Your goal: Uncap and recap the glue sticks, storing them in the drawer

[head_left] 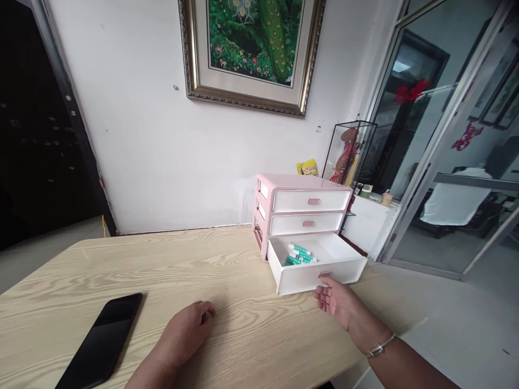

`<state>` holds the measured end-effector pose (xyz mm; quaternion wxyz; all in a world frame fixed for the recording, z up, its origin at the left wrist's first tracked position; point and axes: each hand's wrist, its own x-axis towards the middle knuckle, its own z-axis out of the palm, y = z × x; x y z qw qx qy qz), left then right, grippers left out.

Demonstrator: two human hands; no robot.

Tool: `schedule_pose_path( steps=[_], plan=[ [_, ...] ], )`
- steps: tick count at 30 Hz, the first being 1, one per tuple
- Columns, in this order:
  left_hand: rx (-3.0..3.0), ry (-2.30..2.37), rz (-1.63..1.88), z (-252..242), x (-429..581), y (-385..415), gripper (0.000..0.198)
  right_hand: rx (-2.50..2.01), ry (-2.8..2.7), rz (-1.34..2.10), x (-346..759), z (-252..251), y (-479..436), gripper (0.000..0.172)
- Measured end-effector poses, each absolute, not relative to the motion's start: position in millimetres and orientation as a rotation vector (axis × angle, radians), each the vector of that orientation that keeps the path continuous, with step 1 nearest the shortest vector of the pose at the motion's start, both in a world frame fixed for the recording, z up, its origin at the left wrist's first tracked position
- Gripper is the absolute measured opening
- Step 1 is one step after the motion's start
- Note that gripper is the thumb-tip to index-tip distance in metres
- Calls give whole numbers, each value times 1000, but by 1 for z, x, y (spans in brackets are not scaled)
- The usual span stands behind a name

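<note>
Phone (101, 340), pulled-out drawer (300, 282), apparently tubes (302, 257) inside

Pale wood-grain tabletop (243, 329).
A black phone (101, 340) lies at left; a pink-and-white drawer unit (302, 222) stands near the wall (138, 146).

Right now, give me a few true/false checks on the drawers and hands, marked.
1. The bottom drawer is pulled out. True.
2. The green-and-white tubes lie on the tabletop. False: they lie inside the bottom drawer.
3. The right hand is at the handle of the bottom drawer. True.
4. The left hand holds the phone. False: that hand is apart from the phone.
5. The upper two drawers are closed. True.
</note>
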<state>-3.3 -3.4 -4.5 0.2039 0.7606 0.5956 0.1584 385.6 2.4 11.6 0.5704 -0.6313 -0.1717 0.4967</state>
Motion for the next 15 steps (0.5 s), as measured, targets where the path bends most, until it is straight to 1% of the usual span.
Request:
schedule_pose_path(
  steps=[3, 8, 10, 12, 13, 15],
  plan=[
    [2127, 1677, 415, -4, -3, -2, 30, -1499, -613, 1105, 389, 33, -4, 21],
    [2134, 1682, 441, -12, -4, 0, 29, -1658, -1339, 648, 389, 83, 20, 23],
    [2132, 1676, 465, -16, -5, 1, 28, -1760, -1539, 570, 389, 93, 41, 24],
    [2124, 1681, 479, -18, -5, 0, 29, -1831, -1651, 564, 389, 94, 65, 27],
    [2120, 1687, 481, -17, -5, 0, 29, -1862, -1689, 568, 390, 92, 78, 31],
    [2117, 1692, 480, -16, -4, -1, 30, -1940, -1787, 553, 393, 86, 101, 48]
  ],
)
